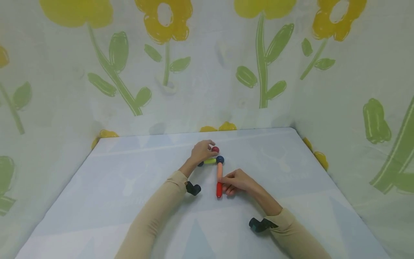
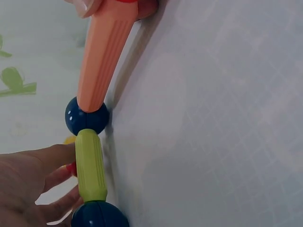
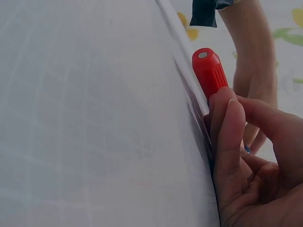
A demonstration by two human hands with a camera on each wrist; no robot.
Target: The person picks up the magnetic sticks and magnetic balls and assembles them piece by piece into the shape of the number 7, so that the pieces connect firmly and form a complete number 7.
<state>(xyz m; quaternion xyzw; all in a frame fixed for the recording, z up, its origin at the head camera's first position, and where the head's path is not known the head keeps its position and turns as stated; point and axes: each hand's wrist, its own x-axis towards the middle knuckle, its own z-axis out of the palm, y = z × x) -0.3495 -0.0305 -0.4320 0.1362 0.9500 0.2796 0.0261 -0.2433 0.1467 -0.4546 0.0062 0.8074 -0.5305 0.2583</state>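
On the table, a yellow-green magnetic rod (image 2: 91, 165) links a dark blue ball (image 1: 220, 159) to a second blue ball (image 2: 100, 217), which the left wrist partly hides in the head view. From the first ball a salmon-coloured rod (image 1: 220, 170) runs toward the near edge, with a red magnetic rod (image 1: 219, 190) at its near end. My right hand (image 1: 238, 181) pinches the red rod close to where the two rods meet. Beyond the yellow-green rod, my left hand (image 1: 202, 151) holds a red ball (image 1: 215, 149) between thumb and fingers.
The pale table (image 1: 136, 216) has a back edge near a flower-printed cloth (image 1: 207, 90), which also hangs at both sides. Dark wrist cameras stick out from the left sleeve (image 1: 193, 188) and the right sleeve (image 1: 258, 225).
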